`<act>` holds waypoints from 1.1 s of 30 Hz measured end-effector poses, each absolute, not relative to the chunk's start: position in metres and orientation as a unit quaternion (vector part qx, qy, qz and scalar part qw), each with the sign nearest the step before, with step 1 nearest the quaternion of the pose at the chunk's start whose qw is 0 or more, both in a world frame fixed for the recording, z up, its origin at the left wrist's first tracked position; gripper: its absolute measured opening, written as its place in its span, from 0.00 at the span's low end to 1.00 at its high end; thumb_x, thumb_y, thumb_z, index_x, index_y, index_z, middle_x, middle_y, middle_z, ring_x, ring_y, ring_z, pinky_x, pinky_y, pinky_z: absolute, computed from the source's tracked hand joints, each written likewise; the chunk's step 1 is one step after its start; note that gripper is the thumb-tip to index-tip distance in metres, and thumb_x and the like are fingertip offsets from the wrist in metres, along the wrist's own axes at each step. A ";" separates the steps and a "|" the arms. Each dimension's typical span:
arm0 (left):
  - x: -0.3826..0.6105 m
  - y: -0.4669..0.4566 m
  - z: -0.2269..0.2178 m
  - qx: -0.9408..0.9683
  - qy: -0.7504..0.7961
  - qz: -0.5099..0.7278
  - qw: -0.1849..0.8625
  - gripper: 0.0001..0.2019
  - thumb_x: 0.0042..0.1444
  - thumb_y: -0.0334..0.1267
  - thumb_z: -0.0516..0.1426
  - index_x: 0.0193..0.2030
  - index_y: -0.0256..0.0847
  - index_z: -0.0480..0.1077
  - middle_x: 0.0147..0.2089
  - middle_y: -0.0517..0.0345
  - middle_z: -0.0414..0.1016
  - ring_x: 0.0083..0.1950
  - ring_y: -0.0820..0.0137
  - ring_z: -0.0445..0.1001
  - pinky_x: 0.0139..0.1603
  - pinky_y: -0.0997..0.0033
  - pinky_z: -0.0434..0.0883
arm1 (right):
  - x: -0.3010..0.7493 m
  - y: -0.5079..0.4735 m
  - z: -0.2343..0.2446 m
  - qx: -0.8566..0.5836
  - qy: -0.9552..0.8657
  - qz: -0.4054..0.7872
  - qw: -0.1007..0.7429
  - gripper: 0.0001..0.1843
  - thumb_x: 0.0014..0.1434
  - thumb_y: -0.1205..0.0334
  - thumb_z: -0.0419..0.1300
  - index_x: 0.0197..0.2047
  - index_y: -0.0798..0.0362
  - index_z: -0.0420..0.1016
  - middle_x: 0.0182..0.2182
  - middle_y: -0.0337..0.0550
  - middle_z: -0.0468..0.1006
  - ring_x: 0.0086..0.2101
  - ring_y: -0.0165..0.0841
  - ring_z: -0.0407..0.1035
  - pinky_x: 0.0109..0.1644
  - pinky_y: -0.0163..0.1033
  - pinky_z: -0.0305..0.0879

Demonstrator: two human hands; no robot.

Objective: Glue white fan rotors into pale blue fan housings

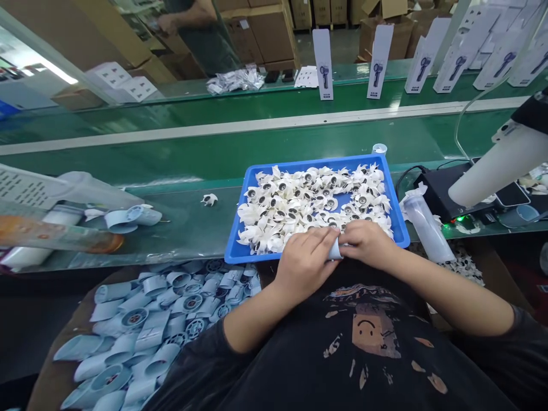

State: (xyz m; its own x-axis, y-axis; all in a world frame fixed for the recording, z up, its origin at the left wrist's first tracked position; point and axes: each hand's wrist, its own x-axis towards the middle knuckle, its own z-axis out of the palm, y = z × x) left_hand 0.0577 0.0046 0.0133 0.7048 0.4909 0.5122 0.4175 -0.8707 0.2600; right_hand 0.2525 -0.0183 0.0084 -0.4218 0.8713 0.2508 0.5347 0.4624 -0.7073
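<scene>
My left hand (309,257) is wrapped around a light blue plastic housing (334,251), held in front of my body at the near edge of a blue tray (252,258). From the other side, the fingers of my right hand (366,244) close on the end of that same housing. Most of the part is hidden by my fingers, so what sits inside it does not show. Heaped in the tray are many small white fan impellers (274,220) with dark round centres. One loose impeller (209,199) lies on the bench to the left.
Below the bench at left, a bin holds many light blue housings (154,325). A green conveyor (192,148) runs behind the tray, with white product boxes (324,65) beyond it. At right stand a black control box (454,194) and a white cylindrical tool (496,165). Another person's hand (169,24) shows at the far side.
</scene>
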 end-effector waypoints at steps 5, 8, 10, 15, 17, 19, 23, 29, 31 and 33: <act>0.056 0.010 0.012 0.931 0.201 0.275 0.130 0.25 0.58 0.48 0.60 0.59 0.38 0.69 0.48 0.45 0.81 0.46 0.56 0.81 0.40 0.60 0.76 | 0.255 -0.026 0.011 -0.451 -0.789 0.289 0.301 0.11 0.62 0.63 0.58 0.32 0.57 0.79 0.23 0.38 0.70 0.25 0.25 0.62 0.31 0.31 0.59; 0.054 0.012 0.017 0.918 0.177 0.252 0.248 0.27 0.55 0.52 0.62 0.59 0.41 0.68 0.47 0.50 0.82 0.43 0.62 0.81 0.40 0.66 0.76 | 0.260 -0.027 0.023 -0.403 -0.822 0.274 0.295 0.06 0.57 0.60 0.64 0.32 0.52 0.80 0.23 0.37 0.70 0.29 0.27 0.63 0.38 0.35 0.61; 0.055 0.010 0.020 0.919 0.195 0.303 0.161 0.24 0.58 0.46 0.61 0.60 0.41 0.67 0.50 0.49 0.81 0.46 0.60 0.81 0.43 0.64 0.75 | 0.261 -0.025 0.026 -0.411 -0.818 0.248 0.318 0.08 0.58 0.58 0.63 0.33 0.53 0.80 0.23 0.39 0.70 0.29 0.28 0.62 0.38 0.36 0.61; 0.059 0.009 0.022 0.915 0.201 0.350 0.006 0.23 0.60 0.42 0.60 0.61 0.41 0.66 0.50 0.47 0.81 0.49 0.59 0.80 0.45 0.62 0.71 | 0.255 -0.028 0.019 -0.457 -0.782 0.221 0.361 0.18 0.67 0.58 0.53 0.38 0.60 0.80 0.22 0.39 0.68 0.23 0.26 0.60 0.28 0.32 0.57; 0.057 0.012 0.019 0.917 0.194 0.336 0.093 0.25 0.59 0.50 0.59 0.60 0.41 0.66 0.50 0.48 0.81 0.48 0.61 0.80 0.45 0.64 0.73 | 0.256 -0.034 0.021 -0.438 -0.799 0.189 0.366 0.18 0.67 0.55 0.54 0.38 0.58 0.80 0.23 0.40 0.69 0.26 0.27 0.61 0.31 0.34 0.57; 0.056 0.014 0.015 0.904 0.197 0.337 0.174 0.27 0.58 0.53 0.59 0.60 0.42 0.66 0.51 0.49 0.80 0.48 0.62 0.80 0.46 0.64 0.74 | 0.260 -0.040 0.027 -0.407 -0.827 0.122 0.368 0.20 0.67 0.50 0.53 0.42 0.56 0.80 0.28 0.43 0.72 0.30 0.30 0.63 0.35 0.36 0.59; 0.054 0.014 0.008 0.876 0.236 0.360 0.219 0.29 0.55 0.53 0.62 0.61 0.45 0.66 0.52 0.49 0.79 0.51 0.60 0.78 0.50 0.61 0.74 | 0.263 -0.049 0.034 -0.404 -0.845 -0.011 0.350 0.31 0.66 0.38 0.48 0.49 0.55 0.78 0.36 0.48 0.72 0.36 0.35 0.62 0.40 0.41 0.59; 0.059 0.012 0.006 0.877 0.188 0.394 0.200 0.30 0.55 0.51 0.63 0.62 0.46 0.63 0.51 0.49 0.80 0.49 0.60 0.78 0.53 0.58 0.72 | 0.260 -0.057 0.029 -0.427 -0.817 0.007 0.388 0.35 0.66 0.35 0.41 0.49 0.52 0.78 0.41 0.48 0.70 0.43 0.37 0.62 0.48 0.45 0.58; 0.060 0.012 0.005 0.879 0.188 0.396 0.189 0.29 0.56 0.50 0.62 0.62 0.46 0.63 0.51 0.49 0.80 0.49 0.60 0.78 0.53 0.57 0.71 | 0.259 -0.060 0.027 -0.444 -0.801 -0.005 0.401 0.32 0.67 0.38 0.42 0.44 0.52 0.80 0.39 0.47 0.69 0.43 0.38 0.62 0.49 0.45 0.57; 0.061 0.012 0.003 0.879 0.190 0.394 0.188 0.29 0.57 0.51 0.62 0.62 0.46 0.63 0.50 0.48 0.80 0.48 0.61 0.78 0.53 0.56 0.72 | 0.258 -0.062 0.026 -0.446 -0.789 -0.009 0.423 0.31 0.69 0.42 0.42 0.38 0.52 0.80 0.37 0.46 0.68 0.41 0.36 0.62 0.48 0.45 0.57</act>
State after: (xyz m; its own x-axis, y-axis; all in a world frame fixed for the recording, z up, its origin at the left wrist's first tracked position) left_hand 0.0610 0.0117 0.0035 0.6163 0.4827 0.6222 0.1867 -0.8572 0.4800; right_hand 0.2581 -0.0624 0.0259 -0.2452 0.6957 0.6752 0.7113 0.6023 -0.3623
